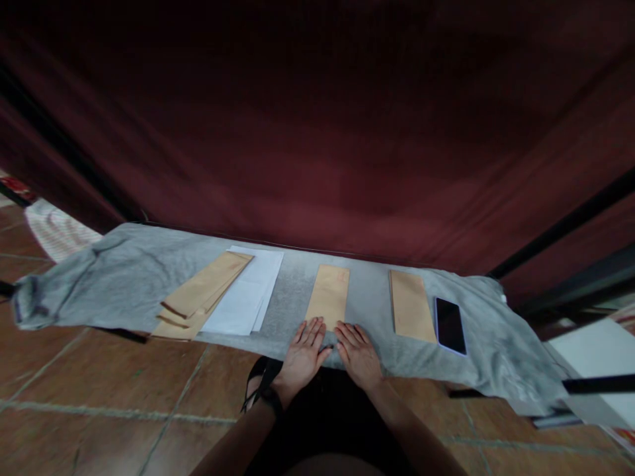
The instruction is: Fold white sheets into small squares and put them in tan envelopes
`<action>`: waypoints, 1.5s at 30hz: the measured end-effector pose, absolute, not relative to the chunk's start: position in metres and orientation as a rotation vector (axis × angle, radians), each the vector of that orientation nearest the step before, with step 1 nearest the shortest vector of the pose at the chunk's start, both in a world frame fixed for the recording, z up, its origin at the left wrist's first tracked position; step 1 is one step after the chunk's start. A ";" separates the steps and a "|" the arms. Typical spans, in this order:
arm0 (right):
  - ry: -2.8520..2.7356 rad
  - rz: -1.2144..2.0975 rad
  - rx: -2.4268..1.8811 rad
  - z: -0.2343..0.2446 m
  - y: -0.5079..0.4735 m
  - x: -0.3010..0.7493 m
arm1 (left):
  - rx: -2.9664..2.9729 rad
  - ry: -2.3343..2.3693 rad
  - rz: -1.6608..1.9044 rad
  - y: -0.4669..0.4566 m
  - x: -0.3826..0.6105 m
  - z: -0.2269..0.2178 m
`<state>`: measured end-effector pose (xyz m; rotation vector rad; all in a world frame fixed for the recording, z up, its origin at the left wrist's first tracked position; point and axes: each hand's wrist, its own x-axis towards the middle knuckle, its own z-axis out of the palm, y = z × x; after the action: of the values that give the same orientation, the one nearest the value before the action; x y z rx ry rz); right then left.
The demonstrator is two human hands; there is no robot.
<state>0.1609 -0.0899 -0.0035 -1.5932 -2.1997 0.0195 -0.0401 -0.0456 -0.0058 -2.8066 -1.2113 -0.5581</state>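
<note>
Rectangle of tan paper (329, 294), red-marked near one o'clock, touches bare left hand (303, 356) and bare right hand (360, 357) at six o'clock, both opened flat, gripping nothing.

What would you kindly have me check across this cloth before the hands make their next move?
1. Middle envelope lying flat: ok.
2. Left hand and right hand at its near end, fingers extended: ok.
3. Left-side envelopes squared into a neat pile: not ok, they are fanned out.
4. White paper uncovered: not ok, envelopes overlap it.
5. Phone separate from the right-side envelope: cannot tell, their edges nearly meet.
</note>
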 end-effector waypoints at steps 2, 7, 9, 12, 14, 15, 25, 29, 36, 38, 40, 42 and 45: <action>-2.161 0.001 -1.620 -0.005 -0.094 0.160 | -2.767 -1.258 -0.547 -0.046 -0.044 -0.010; -2.096 0.022 -1.642 -0.007 -0.097 0.158 | -2.680 -1.413 -0.559 -0.048 -0.046 -0.013; -2.085 0.042 -1.645 -0.007 -0.096 0.157 | -2.653 -1.476 -0.588 -0.050 -0.042 -0.013; -2.069 0.058 -1.650 -0.007 -0.094 0.157 | -2.623 -1.555 -0.646 -0.054 -0.033 -0.011; -2.053 0.053 -1.642 -0.007 -0.094 0.157 | -2.647 -1.545 -0.656 -0.056 -0.025 -0.009; -2.044 0.047 -1.636 -0.008 -0.094 0.156 | -2.690 -1.498 -0.645 -0.057 -0.022 -0.008; -2.037 -0.030 -1.609 -0.015 -0.096 0.156 | -2.788 -1.398 -0.549 -0.056 -0.011 -0.004; -2.034 -0.032 -1.598 -0.018 -0.096 0.157 | -2.647 -1.577 -0.566 -0.049 -0.021 -0.009; -1.968 -0.027 -1.595 -0.016 -0.094 0.155 | -2.540 -1.899 -0.728 -0.034 -0.025 -0.002; -1.943 -0.027 -1.608 -0.016 -0.093 0.152 | -2.536 -1.973 -0.877 -0.026 -0.021 0.001; -1.929 -0.026 -1.637 -0.014 -0.091 0.148 | -2.510 -2.075 -1.074 -0.014 -0.019 0.001; -1.921 -0.031 -1.690 -0.012 -0.089 0.143 | -2.468 -2.270 -1.330 -0.001 -0.019 0.001; -1.909 -0.050 -1.780 -0.007 -0.084 0.133 | -2.467 -2.513 -1.651 0.013 -0.021 0.003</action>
<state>0.1332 -0.0842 -0.0067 -1.7795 -1.9093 -0.0502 -0.0209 0.0132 0.0028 -2.4675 -2.5135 -1.6509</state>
